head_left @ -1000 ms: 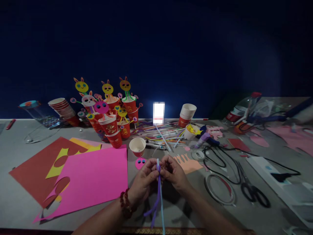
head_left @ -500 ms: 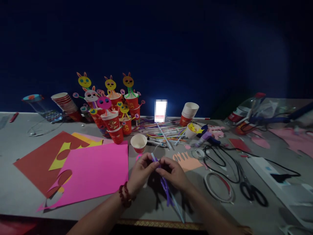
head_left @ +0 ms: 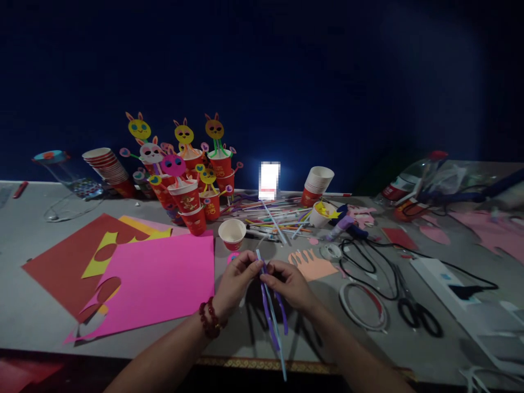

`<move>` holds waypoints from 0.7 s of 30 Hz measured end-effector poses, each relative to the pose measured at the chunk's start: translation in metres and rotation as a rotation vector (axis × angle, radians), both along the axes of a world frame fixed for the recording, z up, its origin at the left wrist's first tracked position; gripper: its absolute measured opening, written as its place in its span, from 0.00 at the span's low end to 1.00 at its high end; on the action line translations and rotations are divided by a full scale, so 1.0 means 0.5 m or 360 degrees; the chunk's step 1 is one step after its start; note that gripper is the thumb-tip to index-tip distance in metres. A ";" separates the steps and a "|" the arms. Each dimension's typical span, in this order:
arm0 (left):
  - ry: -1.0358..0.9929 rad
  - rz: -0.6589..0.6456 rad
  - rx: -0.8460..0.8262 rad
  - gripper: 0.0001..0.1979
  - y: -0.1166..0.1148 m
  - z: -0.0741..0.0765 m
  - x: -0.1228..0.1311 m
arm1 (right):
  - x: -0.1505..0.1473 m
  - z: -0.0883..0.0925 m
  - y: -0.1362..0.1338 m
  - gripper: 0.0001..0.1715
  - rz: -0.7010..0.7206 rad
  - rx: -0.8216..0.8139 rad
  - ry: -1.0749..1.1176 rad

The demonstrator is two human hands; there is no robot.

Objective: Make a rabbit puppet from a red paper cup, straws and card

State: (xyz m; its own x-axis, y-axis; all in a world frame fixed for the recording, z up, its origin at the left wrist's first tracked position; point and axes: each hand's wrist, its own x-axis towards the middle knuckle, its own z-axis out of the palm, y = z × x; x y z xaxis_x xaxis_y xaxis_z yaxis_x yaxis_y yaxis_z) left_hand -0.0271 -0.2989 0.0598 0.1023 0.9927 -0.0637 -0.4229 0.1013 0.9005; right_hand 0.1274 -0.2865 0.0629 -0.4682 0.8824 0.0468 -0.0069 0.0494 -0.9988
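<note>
My left hand (head_left: 238, 279), with dark red beads at its wrist, pinches a thin pale blue stick (head_left: 279, 349) near its upper end. My right hand (head_left: 291, 285) is closed beside it, thumb and fingers on purple pipe cleaners (head_left: 268, 319) that hang down along the stick. Several purple strands spread apart below the hands, over the table's front edge. How they are joined at the top is hidden by my fingers. Just beyond my hands stands a white-and-red paper cup (head_left: 232, 234), and a small pink-and-blue paper piece (head_left: 233, 257) lies by my left fingers.
Paper rabbit figures in red cups (head_left: 190, 196) stand at the back left. Pink cardstock (head_left: 164, 278) lies left. Loose sticks (head_left: 274, 215) and stacked cups (head_left: 317, 185) are behind. Tape (head_left: 364, 305), scissors (head_left: 417, 316), a black cable (head_left: 379, 295) and a bottle (head_left: 409, 180) are right.
The purple pipe cleaners now hang more spread apart, and the pale blue stick has swung to a steeper angle, its lower end moving left. Both hands stay close together.
</note>
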 end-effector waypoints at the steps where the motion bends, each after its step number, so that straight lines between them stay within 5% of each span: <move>1: 0.0010 -0.0025 0.0015 0.14 0.000 -0.002 -0.001 | 0.000 0.001 -0.001 0.26 0.0026 -0.0001 0.0012; 12: 0.0126 -0.0029 0.0078 0.13 0.002 -0.001 -0.002 | 0.005 -0.015 -0.003 0.22 -0.0196 0.0230 -0.0208; 18: -0.0037 -0.0113 -0.0052 0.14 0.002 -0.002 -0.006 | 0.004 -0.011 0.000 0.27 0.0000 0.0029 -0.0053; 21: -0.0011 -0.0092 -0.0076 0.14 0.000 0.002 -0.003 | 0.005 -0.012 0.000 0.25 -0.0085 0.0135 -0.0114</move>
